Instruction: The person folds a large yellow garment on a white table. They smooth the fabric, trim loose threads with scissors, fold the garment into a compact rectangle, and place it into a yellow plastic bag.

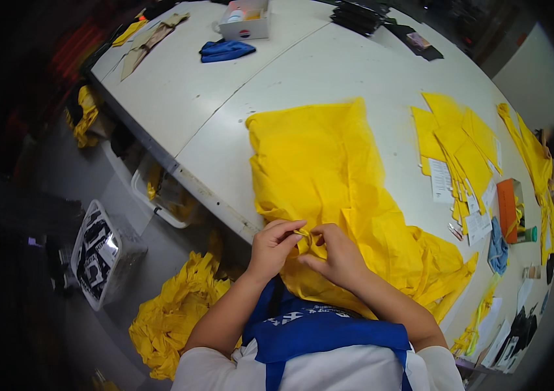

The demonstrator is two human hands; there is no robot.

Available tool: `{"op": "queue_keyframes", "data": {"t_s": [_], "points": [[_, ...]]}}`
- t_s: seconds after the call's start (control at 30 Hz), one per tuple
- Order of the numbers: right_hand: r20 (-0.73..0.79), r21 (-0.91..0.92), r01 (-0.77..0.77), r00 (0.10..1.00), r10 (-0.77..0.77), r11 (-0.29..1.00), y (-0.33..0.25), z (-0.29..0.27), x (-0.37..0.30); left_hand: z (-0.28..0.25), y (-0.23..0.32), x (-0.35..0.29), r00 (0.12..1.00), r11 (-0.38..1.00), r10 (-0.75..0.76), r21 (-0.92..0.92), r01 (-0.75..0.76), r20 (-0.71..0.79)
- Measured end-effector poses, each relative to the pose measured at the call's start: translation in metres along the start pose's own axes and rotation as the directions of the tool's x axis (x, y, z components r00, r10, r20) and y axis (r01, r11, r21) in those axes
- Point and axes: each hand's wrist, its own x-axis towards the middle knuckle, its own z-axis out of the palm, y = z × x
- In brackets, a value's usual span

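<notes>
Both hands, left hand (pixel 272 247) and right hand (pixel 335 255), fingers pinching edge of yellow garment (pixel 319 176) on bench (pixel 212 111); finished-looking yellow stack (pixel 459 150) aside, floor heap (pixel 173 319) seemingly undone.

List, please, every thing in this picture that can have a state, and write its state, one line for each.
Left hand: shut in a pinch on the yellow garment.
Right hand: shut in a pinch on the yellow garment, close to the left hand.
Yellow garment: spread flat on the table, near edge bunched.
White box: open at the top.
Blue cloth: crumpled.
Yellow pieces: stacked, fanned out.
Yellow heap: crumpled on the floor.
</notes>
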Motion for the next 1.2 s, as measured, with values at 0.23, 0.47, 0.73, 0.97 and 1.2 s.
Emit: {"op": "queue_keyframes", "data": {"t_s": [0.23,0.47,0.73,0.97,1.2], "points": [[0.004,0.268,-0.126,0.992,0.13,0.955,0.006,0.032,0.019,-0.01,0.005,-0.008,0.983,0.976,0.146,0.18,-0.125,-0.112],[0.255,0.316,-0.084,0.967,0.0,0.945,0.019,0.015,0.018,-0.027,0.025,0.001,0.911,0.746,0.412,0.561,-0.358,0.033],[0.389,-0.742,0.309,0.921,0.006,0.595,0.088,-0.076,0.063,-0.026,0.033,0.002,0.938,0.801,0.319,0.49,-0.345,0.139],[0.604,-0.645,0.551,0.792,-0.088,0.529,0.099,-0.085,0.079,-0.022,0.04,0.005,0.906,0.745,0.362,0.516,-0.423,0.22],[0.584,-0.616,0.489,0.81,-0.057,0.618,0.102,-0.097,0.062,-0.016,0.048,0.006,0.885,0.725,0.401,0.507,-0.465,0.239]]}}
